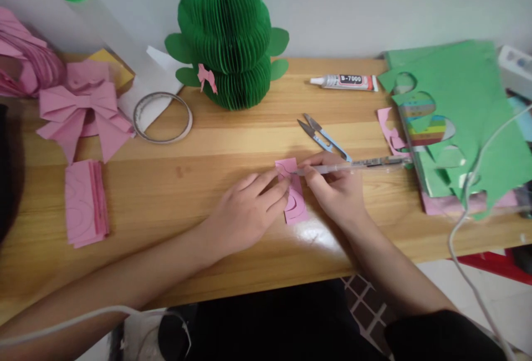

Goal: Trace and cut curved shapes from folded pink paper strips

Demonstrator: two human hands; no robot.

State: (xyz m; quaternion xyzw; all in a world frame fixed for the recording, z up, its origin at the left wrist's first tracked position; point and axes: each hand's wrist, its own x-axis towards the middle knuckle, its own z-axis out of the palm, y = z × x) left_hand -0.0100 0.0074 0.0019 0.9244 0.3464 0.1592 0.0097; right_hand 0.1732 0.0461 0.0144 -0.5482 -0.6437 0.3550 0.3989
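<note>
The left hand (249, 206) presses a small pink paper strip (296, 211) flat near the wooden table's (166, 261) front edge. The right hand (336, 186) grips a slim, clear-barrelled pen (349, 166), tip at the strip; blue-handled metal snips (324, 137) lie just beyond.

- The left forearm (137, 280) reaches in from the lower left, bare and slanting up toward the middle.
- The left hand (251, 206) is palm down, its fingers slightly spread and pointing right.
- The right forearm (401, 269) comes from the lower right, with a black sleeve (440, 334) near the elbow.
- The right hand (338, 189) curls in a pinching grip, thumb and forefinger together, close to the left fingertips.
</note>
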